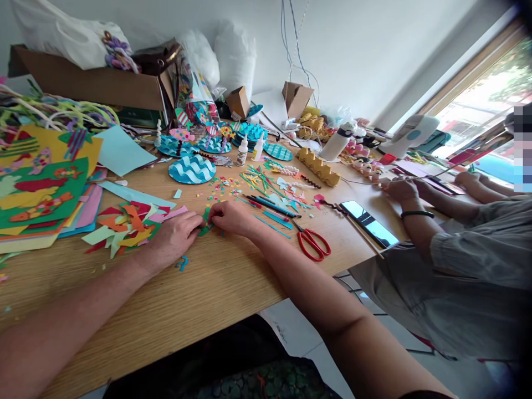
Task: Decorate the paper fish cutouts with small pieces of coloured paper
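A small green paper cut-out [205, 223] lies low over the table between my two hands. The fingers of my left hand [177, 237] are closed at its left edge. My right hand [233, 217] is curled in a pinch at its right side, where a bit of red shows; what its fingertips hold is too small to make out. Left of them spreads a heap of coloured paper scraps [128, 224]. Beyond my hands are scattered small paper dots [220, 185]. A curly blue paper scrap [182, 263] sits nearer me.
Red-handled scissors [313, 244], pencils [272, 205] and a phone [369, 224] lie to the right. Glue bottles [242, 151] and a blue wavy paper disc [192, 169] stand farther back. Another person's hand [401, 191] works at the right. Paper sheets [45, 188] are piled left.
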